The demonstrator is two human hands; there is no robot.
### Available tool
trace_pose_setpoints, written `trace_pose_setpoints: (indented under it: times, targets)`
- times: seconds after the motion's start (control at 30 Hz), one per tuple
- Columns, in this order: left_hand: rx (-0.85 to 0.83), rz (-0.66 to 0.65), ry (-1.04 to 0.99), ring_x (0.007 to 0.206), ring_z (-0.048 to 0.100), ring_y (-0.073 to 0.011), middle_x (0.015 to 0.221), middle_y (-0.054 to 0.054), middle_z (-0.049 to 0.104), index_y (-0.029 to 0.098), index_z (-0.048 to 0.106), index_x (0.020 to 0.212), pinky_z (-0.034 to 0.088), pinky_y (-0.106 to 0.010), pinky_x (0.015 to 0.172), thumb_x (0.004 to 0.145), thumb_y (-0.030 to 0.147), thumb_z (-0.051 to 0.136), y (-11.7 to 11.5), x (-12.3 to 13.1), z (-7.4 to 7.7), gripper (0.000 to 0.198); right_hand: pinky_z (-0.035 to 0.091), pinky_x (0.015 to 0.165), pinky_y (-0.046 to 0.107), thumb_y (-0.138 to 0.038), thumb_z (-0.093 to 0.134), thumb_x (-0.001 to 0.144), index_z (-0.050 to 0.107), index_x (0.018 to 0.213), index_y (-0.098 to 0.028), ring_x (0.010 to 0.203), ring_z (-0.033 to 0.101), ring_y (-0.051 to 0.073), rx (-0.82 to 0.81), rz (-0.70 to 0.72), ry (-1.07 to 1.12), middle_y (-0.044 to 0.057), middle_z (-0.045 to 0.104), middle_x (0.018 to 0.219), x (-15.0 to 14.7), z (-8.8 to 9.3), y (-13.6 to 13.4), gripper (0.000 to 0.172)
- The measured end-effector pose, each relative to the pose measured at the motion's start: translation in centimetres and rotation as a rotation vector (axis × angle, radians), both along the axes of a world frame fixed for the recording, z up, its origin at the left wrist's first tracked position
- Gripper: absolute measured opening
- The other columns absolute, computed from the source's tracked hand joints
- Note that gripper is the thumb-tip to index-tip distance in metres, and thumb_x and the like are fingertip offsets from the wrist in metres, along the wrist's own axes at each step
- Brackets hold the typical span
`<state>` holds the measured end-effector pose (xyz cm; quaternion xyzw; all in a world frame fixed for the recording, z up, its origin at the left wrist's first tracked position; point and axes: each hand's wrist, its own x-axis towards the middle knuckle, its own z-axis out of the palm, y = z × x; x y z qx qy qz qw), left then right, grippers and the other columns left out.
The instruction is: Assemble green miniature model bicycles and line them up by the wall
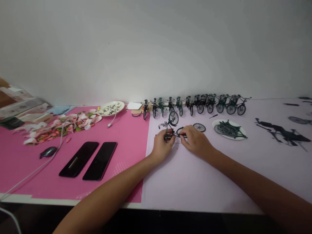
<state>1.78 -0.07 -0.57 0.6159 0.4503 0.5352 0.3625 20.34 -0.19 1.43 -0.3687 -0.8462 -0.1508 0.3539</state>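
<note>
My left hand is closed around a partly built miniature bicycle, which is tilted with its spoked front wheel raised toward the wall. My right hand pinches the other end of the bicycle, fingertips close to those of my left hand. A dark curved piece shows beside the right fingers, but its exact form is hidden. Just behind my right hand, a loose spoked wheel lies on the pale lilac sheet.
A row of finished miniature bicycles stands along the wall. To the right are a white plate of wheels and frames, and dark loose parts. Two black phones, a cable, petals and another plate occupy the pink side.
</note>
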Motion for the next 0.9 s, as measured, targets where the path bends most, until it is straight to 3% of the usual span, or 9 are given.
trace_pose_setpoints:
  times: [0.3, 0.53, 0.6, 0.77, 0.9]
  targets:
    - [0.001, 0.034, 0.044, 0.090, 0.074, -0.0188, 0.109, -0.013, 0.077, 0.013, 0.073, 0.112, 0.060, -0.029, 0.079, 0.087, 0.018, 0.073, 0.5, 0.0, -0.4, 0.026, 0.048, 0.064, 0.032, -0.019, 0.051, 0.103, 0.059, 0.100, -0.022, 0.080, 0.066, 0.022, -0.014, 0.014, -0.014, 0.007, 0.067, 0.091, 0.7, -1.1, 0.8, 0.008]
    - [0.052, -0.004, 0.071, 0.091, 0.074, -0.0192, 0.107, -0.012, 0.076, 0.015, 0.072, 0.112, 0.061, -0.032, 0.083, 0.088, 0.018, 0.071, 0.4, 0.1, -0.7, 0.024, 0.032, 0.055, 0.032, -0.032, 0.047, 0.109, 0.055, 0.076, -0.022, 0.061, 0.056, 0.018, 0.077, -0.109, -0.086, 0.003, 0.058, 0.067, 0.9, -1.0, 0.6, 0.035]
    - [0.052, -0.009, 0.069, 0.092, 0.074, -0.0195, 0.106, -0.012, 0.076, 0.015, 0.072, 0.110, 0.061, -0.031, 0.084, 0.088, 0.019, 0.071, 0.4, 0.1, -0.7, 0.023, 0.033, 0.057, 0.032, -0.030, 0.047, 0.108, 0.056, 0.078, -0.021, 0.064, 0.058, 0.018, 0.022, -0.094, -0.056, 0.003, 0.060, 0.069, 0.9, -0.8, 0.4, 0.032]
    - [0.040, 0.014, 0.082, 0.090, 0.073, -0.0195, 0.105, -0.011, 0.076, 0.015, 0.072, 0.109, 0.059, -0.030, 0.081, 0.087, 0.020, 0.072, 0.5, -0.1, -0.7, 0.023, 0.044, 0.063, 0.031, -0.026, 0.054, 0.101, 0.058, 0.101, -0.020, 0.077, 0.065, 0.021, -0.154, -0.010, 0.055, 0.007, 0.067, 0.091, 0.7, -0.5, 0.0, 0.007]
    - [0.050, 0.015, 0.101, 0.092, 0.073, -0.0200, 0.103, -0.011, 0.077, 0.015, 0.072, 0.111, 0.059, -0.030, 0.081, 0.087, 0.021, 0.072, 0.6, -0.1, -0.9, 0.025, 0.042, 0.061, 0.032, -0.023, 0.050, 0.102, 0.057, 0.095, -0.023, 0.076, 0.062, 0.021, -0.163, -0.006, 0.042, 0.006, 0.064, 0.086, 0.7, -0.6, 0.2, 0.010]
